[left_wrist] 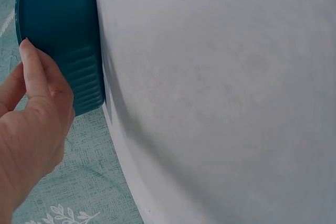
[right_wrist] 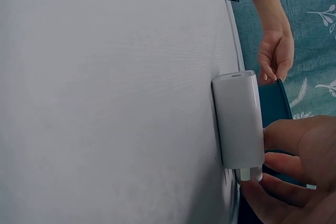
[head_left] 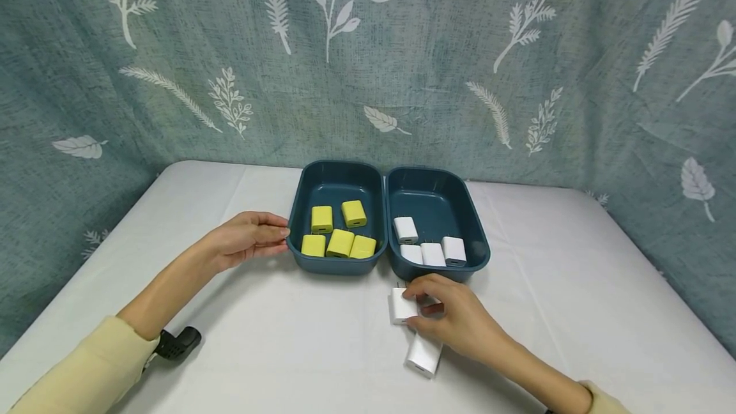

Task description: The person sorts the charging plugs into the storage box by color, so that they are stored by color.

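My right hand [head_left: 454,315] has its thumb and index finger at the edge of a white charger plug [head_left: 400,306] on the table, pinching it; the palm side is partly hidden. A second white charger plug [head_left: 423,358] lies just below that hand, large in the right wrist view too. At the left, my left hand [head_left: 244,241] touches the outer side and rim of the left blue bin [head_left: 336,265] with fairly straight fingers. Several yellow charger plugs [head_left: 340,243] lie in that bin. Several white charger plugs [head_left: 453,251] are inside the right blue bin [head_left: 482,254].
The two bins stand side by side towards the back of a white-covered table [head_left: 322,344]. Behind them hangs a blue-green curtain [head_left: 425,82] with white leaf prints. A black wrist device [head_left: 179,342] sits by the left sleeve.
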`<control>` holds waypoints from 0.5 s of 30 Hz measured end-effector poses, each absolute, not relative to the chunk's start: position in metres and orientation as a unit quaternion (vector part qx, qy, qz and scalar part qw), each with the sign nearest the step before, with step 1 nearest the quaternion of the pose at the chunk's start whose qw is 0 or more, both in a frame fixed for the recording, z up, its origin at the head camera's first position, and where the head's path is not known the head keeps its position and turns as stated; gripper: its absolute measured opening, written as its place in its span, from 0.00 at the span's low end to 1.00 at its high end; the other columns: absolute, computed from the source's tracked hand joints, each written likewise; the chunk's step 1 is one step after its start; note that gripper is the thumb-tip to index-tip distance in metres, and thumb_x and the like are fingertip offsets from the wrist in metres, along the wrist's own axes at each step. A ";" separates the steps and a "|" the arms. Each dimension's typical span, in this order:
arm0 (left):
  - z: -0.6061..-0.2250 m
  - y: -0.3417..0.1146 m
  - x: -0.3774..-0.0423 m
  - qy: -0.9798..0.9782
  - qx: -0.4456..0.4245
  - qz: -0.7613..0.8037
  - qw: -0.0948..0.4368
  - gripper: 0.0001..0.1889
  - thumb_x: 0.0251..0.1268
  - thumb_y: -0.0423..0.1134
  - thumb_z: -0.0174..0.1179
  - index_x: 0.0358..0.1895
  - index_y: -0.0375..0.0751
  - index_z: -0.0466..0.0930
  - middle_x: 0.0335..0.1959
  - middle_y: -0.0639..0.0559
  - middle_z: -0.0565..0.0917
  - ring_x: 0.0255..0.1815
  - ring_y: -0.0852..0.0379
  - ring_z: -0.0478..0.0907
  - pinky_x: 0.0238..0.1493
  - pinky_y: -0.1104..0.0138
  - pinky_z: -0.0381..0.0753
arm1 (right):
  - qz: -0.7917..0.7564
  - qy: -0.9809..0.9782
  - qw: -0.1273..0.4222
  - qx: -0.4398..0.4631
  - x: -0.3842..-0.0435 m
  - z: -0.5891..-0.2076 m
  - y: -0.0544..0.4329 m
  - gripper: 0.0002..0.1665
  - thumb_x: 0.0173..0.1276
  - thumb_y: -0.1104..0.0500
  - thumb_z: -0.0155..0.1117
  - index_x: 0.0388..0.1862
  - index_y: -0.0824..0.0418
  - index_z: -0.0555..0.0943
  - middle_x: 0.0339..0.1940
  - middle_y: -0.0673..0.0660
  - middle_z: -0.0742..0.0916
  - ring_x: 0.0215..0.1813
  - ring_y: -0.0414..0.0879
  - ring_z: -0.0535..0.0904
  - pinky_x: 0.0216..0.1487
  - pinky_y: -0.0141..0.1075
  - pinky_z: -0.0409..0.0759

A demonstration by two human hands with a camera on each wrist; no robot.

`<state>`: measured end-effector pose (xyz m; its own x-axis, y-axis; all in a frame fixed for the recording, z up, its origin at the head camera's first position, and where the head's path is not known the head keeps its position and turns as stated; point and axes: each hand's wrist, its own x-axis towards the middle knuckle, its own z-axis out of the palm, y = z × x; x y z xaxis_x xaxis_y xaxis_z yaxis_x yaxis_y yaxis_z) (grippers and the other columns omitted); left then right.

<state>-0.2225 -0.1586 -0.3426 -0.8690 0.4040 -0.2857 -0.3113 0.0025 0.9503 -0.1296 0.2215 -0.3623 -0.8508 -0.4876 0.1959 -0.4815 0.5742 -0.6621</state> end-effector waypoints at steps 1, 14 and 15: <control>-0.343 -0.159 -0.222 0.661 0.035 0.705 0.254 0.19 0.75 0.27 0.52 0.63 0.21 0.61 0.44 0.43 0.79 0.42 0.57 0.83 0.52 0.67 0.84 | -0.378 0.884 0.002 -0.276 -0.130 -0.363 0.222 0.19 0.55 0.68 0.78 0.45 0.56 0.84 0.48 0.49 0.83 0.47 0.45 0.81 0.45 0.34 0.86; -0.343 -0.158 -0.222 0.657 0.035 0.709 0.252 0.20 0.75 0.26 0.51 0.63 0.19 0.60 0.43 0.44 0.79 0.41 0.58 0.84 0.51 0.67 0.84 | -0.404 0.862 -0.031 -0.303 -0.129 -0.365 0.224 0.19 0.55 0.67 0.79 0.45 0.56 0.85 0.48 0.49 0.84 0.47 0.45 0.82 0.46 0.35 0.86; -0.343 -0.158 -0.222 0.657 0.036 0.710 0.252 0.20 0.75 0.26 0.51 0.63 0.19 0.60 0.43 0.44 0.79 0.41 0.58 0.83 0.51 0.67 0.84 | -0.408 0.859 -0.035 -0.307 -0.129 -0.365 0.224 0.19 0.54 0.67 0.79 0.45 0.57 0.85 0.48 0.49 0.84 0.47 0.45 0.82 0.46 0.36 0.87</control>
